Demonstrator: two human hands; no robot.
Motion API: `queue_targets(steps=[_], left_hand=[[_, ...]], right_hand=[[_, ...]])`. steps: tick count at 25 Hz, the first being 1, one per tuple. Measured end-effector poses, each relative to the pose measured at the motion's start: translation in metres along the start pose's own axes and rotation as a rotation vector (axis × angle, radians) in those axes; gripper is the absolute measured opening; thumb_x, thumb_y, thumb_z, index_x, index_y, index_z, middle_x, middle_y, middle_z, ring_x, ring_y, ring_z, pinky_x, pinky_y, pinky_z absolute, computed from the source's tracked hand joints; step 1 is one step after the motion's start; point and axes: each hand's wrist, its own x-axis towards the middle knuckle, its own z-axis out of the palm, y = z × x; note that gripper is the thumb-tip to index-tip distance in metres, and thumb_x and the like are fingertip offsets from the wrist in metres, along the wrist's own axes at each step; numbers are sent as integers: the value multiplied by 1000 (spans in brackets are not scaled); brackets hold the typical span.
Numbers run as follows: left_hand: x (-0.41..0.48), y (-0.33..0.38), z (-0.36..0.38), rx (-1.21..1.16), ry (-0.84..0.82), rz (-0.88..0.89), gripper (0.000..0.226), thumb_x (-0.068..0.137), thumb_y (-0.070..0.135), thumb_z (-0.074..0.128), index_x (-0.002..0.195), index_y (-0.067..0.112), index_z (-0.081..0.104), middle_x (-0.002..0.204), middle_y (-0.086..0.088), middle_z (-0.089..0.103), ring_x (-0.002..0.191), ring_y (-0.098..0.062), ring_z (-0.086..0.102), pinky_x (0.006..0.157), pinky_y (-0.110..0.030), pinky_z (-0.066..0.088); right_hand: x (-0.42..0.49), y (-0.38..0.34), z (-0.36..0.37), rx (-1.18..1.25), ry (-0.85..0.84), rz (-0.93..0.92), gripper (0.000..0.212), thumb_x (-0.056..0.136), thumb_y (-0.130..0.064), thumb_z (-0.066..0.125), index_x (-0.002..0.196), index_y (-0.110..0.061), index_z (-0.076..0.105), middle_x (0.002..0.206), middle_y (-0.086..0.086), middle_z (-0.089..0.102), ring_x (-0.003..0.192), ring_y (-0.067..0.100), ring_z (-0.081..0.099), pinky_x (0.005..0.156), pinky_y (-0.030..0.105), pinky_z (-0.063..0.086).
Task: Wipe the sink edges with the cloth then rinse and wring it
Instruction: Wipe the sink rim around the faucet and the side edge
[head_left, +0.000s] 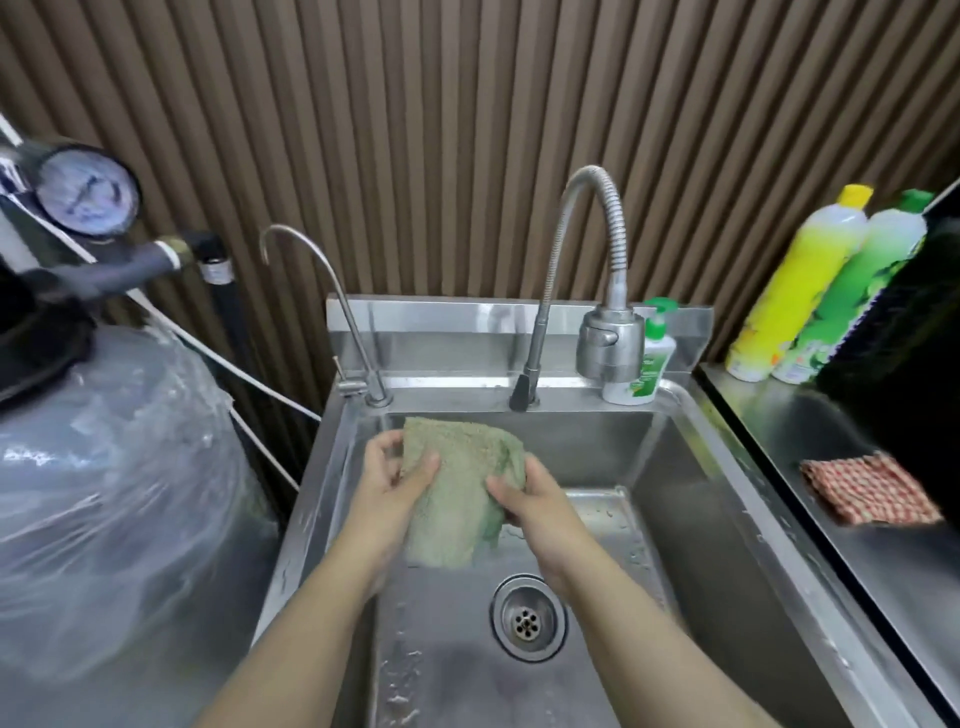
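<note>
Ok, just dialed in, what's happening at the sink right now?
A person holds a green cloth over the steel sink with both hands: the left hand grips its left edge, the right hand its right side. The cloth hangs above the basin, left of the flexible faucet, and no water shows running. A checkered cloth lies on the counter to the right.

The sink (691, 499) at frame centre is brushed, shiny steel, wet in spots. The cloth (462, 488) held above it looks nubby, matt terry. Both faucets (587, 280) are polished metal. Far right, glossy plastic bottles (800, 280); a checked woven rag (872, 491).
</note>
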Motion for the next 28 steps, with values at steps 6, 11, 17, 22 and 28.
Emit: queue_targets(steps=[6,11,17,22,28], left_hand=[[56,-25,-11,113,84,-76,33,88,-2,55,113,18,53,105,-4,64,86,-18,64,61,-26,53],[142,-36,-5,353,181,1,36,87,5,55,117,24,54,114,-3,63,96,-19,62,82,-45,54],[175,-23,-22,911,431,235,27,85,8,56,112,9,60,109,-14,59,104,-34,53,88,-41,42],[143,-33,-88,1352,214,211,53,88,43,33,129,14,50,133,-7,52,126,-30,42,95,-50,38],[139,-51,-98,1382,73,365,65,88,49,18,138,14,40,147,-4,38,143,-20,13,114,-45,13]], right_hand=[[67,17,9,44,117,116,22,87,-2,60,99,-20,55,101,3,66,85,14,63,66,24,50],[153,4,15,-262,266,40,26,87,-5,60,110,-16,56,105,1,65,94,20,62,82,37,53],[206,20,28,-1071,395,-379,51,85,-5,58,135,-8,45,135,8,46,123,26,44,103,37,37],[212,64,55,-1407,151,-538,50,84,-20,37,128,-5,55,137,11,53,127,30,49,102,49,40],[219,65,87,-1445,-34,-436,56,99,-42,9,150,-23,-2,160,1,-2,146,24,-8,117,45,-7]])
